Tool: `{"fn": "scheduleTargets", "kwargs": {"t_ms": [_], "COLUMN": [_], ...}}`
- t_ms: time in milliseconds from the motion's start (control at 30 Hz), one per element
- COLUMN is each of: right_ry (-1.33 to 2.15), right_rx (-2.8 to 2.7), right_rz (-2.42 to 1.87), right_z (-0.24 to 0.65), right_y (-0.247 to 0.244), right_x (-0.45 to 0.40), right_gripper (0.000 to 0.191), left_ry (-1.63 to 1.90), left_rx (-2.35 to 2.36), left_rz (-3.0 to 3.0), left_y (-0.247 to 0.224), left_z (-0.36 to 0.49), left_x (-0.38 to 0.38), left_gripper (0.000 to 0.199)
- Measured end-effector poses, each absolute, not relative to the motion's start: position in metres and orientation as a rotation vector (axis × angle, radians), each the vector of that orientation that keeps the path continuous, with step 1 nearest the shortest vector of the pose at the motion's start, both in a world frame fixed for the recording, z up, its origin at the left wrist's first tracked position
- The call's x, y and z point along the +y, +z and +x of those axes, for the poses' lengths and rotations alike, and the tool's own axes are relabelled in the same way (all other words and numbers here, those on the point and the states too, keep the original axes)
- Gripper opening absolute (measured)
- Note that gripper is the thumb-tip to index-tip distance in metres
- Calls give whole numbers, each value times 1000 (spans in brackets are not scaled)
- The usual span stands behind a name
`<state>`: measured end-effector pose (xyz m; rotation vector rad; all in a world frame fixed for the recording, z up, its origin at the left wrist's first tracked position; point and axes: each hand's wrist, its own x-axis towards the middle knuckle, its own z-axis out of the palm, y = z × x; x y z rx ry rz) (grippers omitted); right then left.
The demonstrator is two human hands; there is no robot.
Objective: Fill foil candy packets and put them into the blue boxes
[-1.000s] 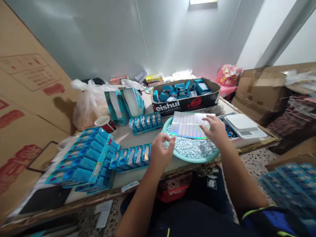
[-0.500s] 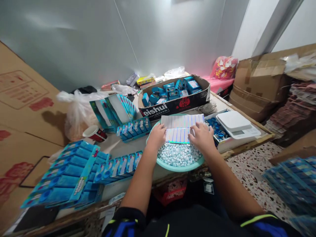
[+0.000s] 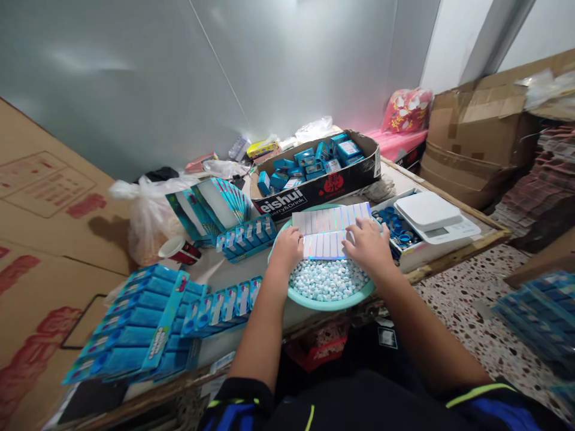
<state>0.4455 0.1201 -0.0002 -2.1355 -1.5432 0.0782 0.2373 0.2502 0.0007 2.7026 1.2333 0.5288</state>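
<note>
A shiny white sheet of strip labels [image 3: 330,220] lies over the back of a round turquoise basin [image 3: 332,304]. Pale blue and white pellets [image 3: 330,281], like small mints, fill the basin below it. My left hand [image 3: 288,246] grips the sheet's left edge, its fingers curled. On the right side, my right hand [image 3: 371,244] holds the sheet with bent fingers on its face; the thumb is partly hidden.
Behind the basin stands a black carton [image 3: 321,188] of small blue boxes. A white scale [image 3: 438,218] rests on a tray of blue caps [image 3: 399,230] at right. Blue packs [image 3: 135,323], a paper cup [image 3: 179,250] and folded cards [image 3: 220,203] are at left.
The view has shifted slightly, so the surroundings sit a little differently. Both hands stay on the label sheet, with almost no movement.
</note>
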Motion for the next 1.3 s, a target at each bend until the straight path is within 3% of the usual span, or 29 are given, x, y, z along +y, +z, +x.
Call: {"fn": "scheduleTargets", "kwargs": {"t_ms": [167, 467, 867, 1133, 1300], "right_ry": [63, 12, 36, -3, -31], "right_rx": [-1550, -1361, -1408, -1444, -1506], "right_rz": [-2134, -2191, -2181, -2133, -2090], "right_z": [446, 444, 443, 443, 442], "right_y": [-2, -3, 1, -3, -6], "right_x": [121, 121, 120, 120, 119], "right_gripper": [27, 49, 43, 45, 48], "left_ry": [573, 768, 1268, 1172, 1000], "left_rx": [1285, 1581, 1191, 964, 925], "left_rz": [2661, 2328, 1548, 1292, 1316], "left_y": [5, 5, 0, 3, 7], "left_z": [238, 235, 231, 228, 230], "left_x": [246, 246, 256, 254, 251], "left_gripper": [25, 57, 53, 61, 43]}}
